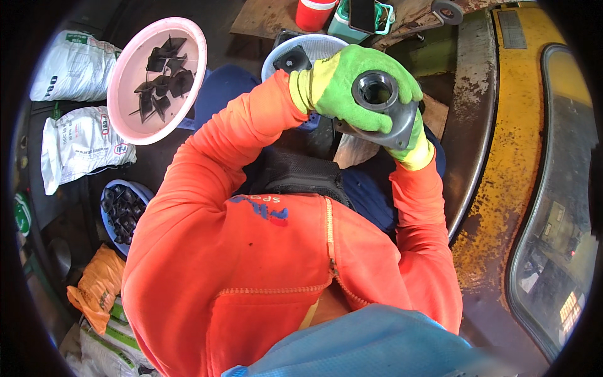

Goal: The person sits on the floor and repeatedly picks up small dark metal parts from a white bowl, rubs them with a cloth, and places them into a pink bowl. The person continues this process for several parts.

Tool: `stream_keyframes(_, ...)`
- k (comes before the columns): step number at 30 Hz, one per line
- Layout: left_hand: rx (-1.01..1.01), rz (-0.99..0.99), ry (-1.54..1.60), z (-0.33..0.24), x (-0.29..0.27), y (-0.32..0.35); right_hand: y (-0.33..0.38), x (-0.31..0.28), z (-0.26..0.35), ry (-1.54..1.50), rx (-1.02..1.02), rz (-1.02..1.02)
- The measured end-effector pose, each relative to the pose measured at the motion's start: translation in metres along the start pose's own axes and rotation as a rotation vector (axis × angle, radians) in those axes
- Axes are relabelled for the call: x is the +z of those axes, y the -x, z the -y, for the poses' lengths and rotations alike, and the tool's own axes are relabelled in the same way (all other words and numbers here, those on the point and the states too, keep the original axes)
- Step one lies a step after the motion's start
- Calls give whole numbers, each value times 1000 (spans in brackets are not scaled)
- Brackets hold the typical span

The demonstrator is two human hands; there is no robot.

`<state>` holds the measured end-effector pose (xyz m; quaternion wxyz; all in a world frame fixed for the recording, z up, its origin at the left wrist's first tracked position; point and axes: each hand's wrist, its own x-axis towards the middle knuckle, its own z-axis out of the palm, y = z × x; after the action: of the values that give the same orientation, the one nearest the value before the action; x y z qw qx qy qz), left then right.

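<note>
Slippage is the likely risk: gloved left hand [342, 85] and right hand [411, 141] both clasp the grey metal flanged ring casting [380, 103] over the lap, where a loosened grip drops it.

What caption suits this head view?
Two green-gloved hands, left hand and right hand, hold a grey metal ring part.

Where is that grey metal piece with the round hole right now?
The grey metal piece sits upper centre-right in the head view, held between the left hand and the right hand, both in green gloves, just right of the white basket.
</note>
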<state>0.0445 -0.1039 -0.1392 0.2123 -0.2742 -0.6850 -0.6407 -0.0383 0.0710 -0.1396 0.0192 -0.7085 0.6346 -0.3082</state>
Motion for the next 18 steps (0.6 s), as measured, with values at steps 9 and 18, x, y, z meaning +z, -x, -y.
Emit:
stream_keyframes(9,180,397,290,15,-2,-9,26,20,-1,-800,383,170)
stream_keyframes(18,-156,-128,-384,4,-26,-17,-23,12,-11,-540,327,-363)
